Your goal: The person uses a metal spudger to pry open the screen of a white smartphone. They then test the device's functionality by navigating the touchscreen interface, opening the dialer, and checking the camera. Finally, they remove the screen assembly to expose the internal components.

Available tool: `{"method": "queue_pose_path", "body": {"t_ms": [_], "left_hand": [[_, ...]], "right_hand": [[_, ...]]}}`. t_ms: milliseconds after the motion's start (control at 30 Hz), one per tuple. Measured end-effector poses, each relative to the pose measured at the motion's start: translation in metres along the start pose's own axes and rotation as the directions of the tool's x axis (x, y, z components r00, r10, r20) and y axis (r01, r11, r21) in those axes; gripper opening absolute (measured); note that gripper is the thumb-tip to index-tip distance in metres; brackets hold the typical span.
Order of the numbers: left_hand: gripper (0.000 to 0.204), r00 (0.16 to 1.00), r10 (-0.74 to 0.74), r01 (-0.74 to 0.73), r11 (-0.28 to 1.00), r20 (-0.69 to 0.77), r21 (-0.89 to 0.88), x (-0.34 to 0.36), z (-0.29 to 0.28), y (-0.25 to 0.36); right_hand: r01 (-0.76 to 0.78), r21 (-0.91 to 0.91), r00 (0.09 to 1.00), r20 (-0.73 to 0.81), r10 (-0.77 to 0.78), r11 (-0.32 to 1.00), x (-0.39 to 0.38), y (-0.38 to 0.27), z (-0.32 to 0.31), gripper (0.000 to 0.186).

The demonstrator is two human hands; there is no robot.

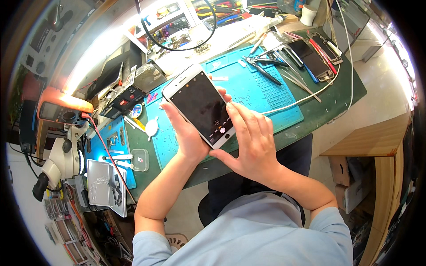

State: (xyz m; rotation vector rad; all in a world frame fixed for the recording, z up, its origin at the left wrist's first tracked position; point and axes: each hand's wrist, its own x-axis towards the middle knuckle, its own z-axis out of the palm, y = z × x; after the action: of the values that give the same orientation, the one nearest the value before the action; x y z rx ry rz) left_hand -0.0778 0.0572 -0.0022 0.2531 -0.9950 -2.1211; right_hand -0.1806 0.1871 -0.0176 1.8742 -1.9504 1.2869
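A white-framed smartphone (200, 105) is tilted above the blue work mat (284, 106). Its screen is mostly dark, with small icons and a round pale button near the lower end. My left hand (186, 135) is closed around it from below, the thumb along the left edge and fingertips showing past the right edge. Over the phone's lower right side, my right hand (255, 139) has its fingers extended, with fingertips at the screen's edge. Its thumb stretches out by the phone's bottom corner. Nothing is gripped in the right hand that I can see.
Pliers (264, 71), tweezers (301, 86) and opened phones (310, 57) lie at the right. On the left stand an orange multimeter (62, 108), a white microscope (62, 162) and an open metal tin (100, 177). A white cable (310, 99) crosses the mat. A wooden cabinet (368, 137) stands at the right.
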Motion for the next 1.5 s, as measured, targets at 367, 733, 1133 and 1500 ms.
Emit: {"method": "queue_pose_path", "body": {"t_ms": [367, 733, 1133, 1500], "left_hand": [[0.096, 0.997, -0.002, 0.007, 0.998, -0.074, 0.060, -0.002, 0.000, -0.003], [0.100, 0.998, -0.055, 0.055, 0.998, -0.032, 0.022, -0.001, -0.006, -0.003], [0.101, 0.995, -0.079, 0.077, 0.997, 0.059, 0.025, 0.000, -0.008, -0.002], [0.101, 0.992, -0.080, 0.079, 0.997, 0.092, 0.021, 0.000, -0.007, 0.000]], "right_hand": [[-0.059, 0.037, 0.992, 0.111, 0.054, 0.998, 0.004, -0.006, -0.002, 0.097], [-0.097, 0.212, 0.993, 0.087, 0.080, 0.972, 0.004, 0.000, -0.004, 0.095], [-0.103, 0.239, 0.994, 0.061, 0.091, 0.965, 0.000, 0.003, -0.004, 0.091], [-0.132, 0.261, 0.990, 0.075, 0.116, 0.956, -0.001, 0.003, -0.005, 0.091]]}}
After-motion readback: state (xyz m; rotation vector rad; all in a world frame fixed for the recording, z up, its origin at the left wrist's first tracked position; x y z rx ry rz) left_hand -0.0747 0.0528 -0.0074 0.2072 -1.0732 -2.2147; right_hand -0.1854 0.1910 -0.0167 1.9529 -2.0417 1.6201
